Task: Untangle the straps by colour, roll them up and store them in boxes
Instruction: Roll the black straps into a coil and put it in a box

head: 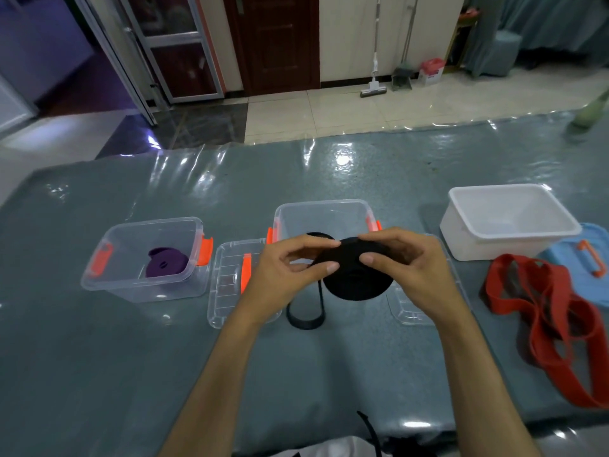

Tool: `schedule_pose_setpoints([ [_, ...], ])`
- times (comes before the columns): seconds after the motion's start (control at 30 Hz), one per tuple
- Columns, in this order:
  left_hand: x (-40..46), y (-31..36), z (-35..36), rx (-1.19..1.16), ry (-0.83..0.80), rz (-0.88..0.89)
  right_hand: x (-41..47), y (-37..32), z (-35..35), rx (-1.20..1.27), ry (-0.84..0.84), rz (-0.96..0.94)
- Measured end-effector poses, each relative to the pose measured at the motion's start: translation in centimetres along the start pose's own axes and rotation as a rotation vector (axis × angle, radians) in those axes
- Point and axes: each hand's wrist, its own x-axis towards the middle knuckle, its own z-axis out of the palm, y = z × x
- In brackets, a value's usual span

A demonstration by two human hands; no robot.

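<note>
A black strap roll is held above the table in front of the middle clear box. My left hand pinches its left edge and my right hand grips its top and right side. A loose black tail hangs down from the roll and loops on the table. A rolled purple strap lies inside the left clear box. A tangled red strap lies on the table at the right.
A white tub stands at the right with a blue lid beside it. Clear lids lie flat: one lid between the boxes, another lid under my right hand. The grey table is covered in shiny plastic film.
</note>
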Motion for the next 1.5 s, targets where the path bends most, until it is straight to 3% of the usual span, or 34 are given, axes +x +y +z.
schedule_pose_setpoints([
  [0.1, 0.1, -0.3, 0.1, 0.046, 0.016, -0.031, -0.6, 0.2, -0.3, -0.030, 0.095, 0.025],
  [0.2, -0.1, -0.4, 0.6, 0.011, 0.086, -0.031, -1.4, 0.3, -1.2, 0.041, -0.016, 0.163],
  [0.3, -0.6, -0.9, 1.3, 0.048, 0.040, -0.029, -2.3, 0.2, -2.0, 0.051, -0.092, 0.217],
  [0.43, -1.2, -1.4, 1.1, 0.106, -0.075, -0.091, -3.1, 0.3, -1.7, 0.009, 0.026, 0.155],
  [0.6, -1.6, -1.7, 0.8, 0.100, -0.054, -0.066, -3.6, 0.7, -1.8, 0.072, -0.114, 0.406],
  [0.73, -2.0, -2.3, 1.5, 0.050, -0.010, -0.078, -3.9, 0.4, -1.6, 0.056, -0.068, 0.327],
  [0.83, -2.0, -2.0, 1.0, 0.002, -0.065, -0.117, -3.9, 0.5, -1.1, 0.065, -0.010, 0.307],
  [1.03, -1.8, -2.3, 1.0, 0.013, 0.017, -0.117, -3.8, 1.3, -1.0, 0.049, -0.121, 0.364],
  [1.37, -2.0, -4.2, 0.5, -0.130, 0.062, -0.167, -3.8, 2.5, -0.4, 0.065, 0.093, 0.310],
  [1.5, -1.8, -5.2, 1.6, -0.183, 0.192, -0.178, -3.5, 3.3, 0.0, 0.100, 0.140, 0.318],
])
